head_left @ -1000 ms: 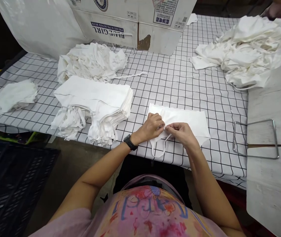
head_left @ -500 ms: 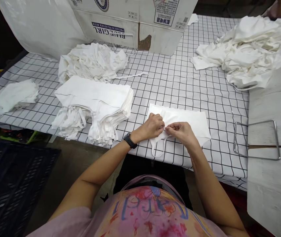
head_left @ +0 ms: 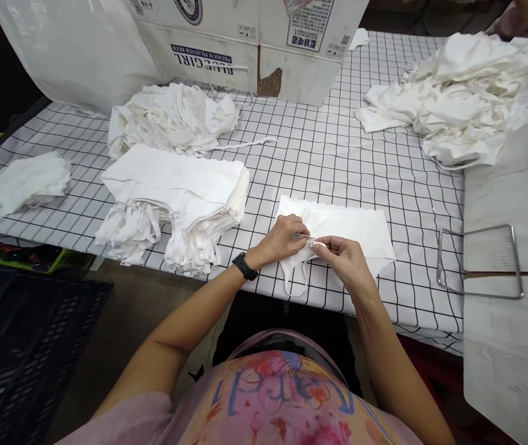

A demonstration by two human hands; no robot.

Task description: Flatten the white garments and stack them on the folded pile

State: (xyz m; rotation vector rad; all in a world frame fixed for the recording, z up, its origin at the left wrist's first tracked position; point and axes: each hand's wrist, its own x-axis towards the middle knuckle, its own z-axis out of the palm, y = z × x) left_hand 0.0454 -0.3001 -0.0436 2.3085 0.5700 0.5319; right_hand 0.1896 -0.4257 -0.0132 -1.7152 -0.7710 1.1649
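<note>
A white strappy camisole lies flat on the checked tablecloth in front of me, one strap looping over the near side. Above its left part, my left hand, with a dark watch on the wrist, is closed, its fingertips pinching a small greyish-white thing too small to name. My right hand pinches a bit of thin white strap between thumb and forefinger. Only a small gap parts the fingertips of the two hands. To the left stands a neat stack of folded white camisoles, straps bunched at the near side.
Behind the stack lies a loose white heap; another white heap is at the far right. A printed carton stands at the back. A wire frame rests by cardboard on the right. Part of another person shows top right.
My fingertips have moved slightly apart, the right hand a little down and to the right. A small greyish-white thing now shows in my left fingers. The camisole stays in place.
</note>
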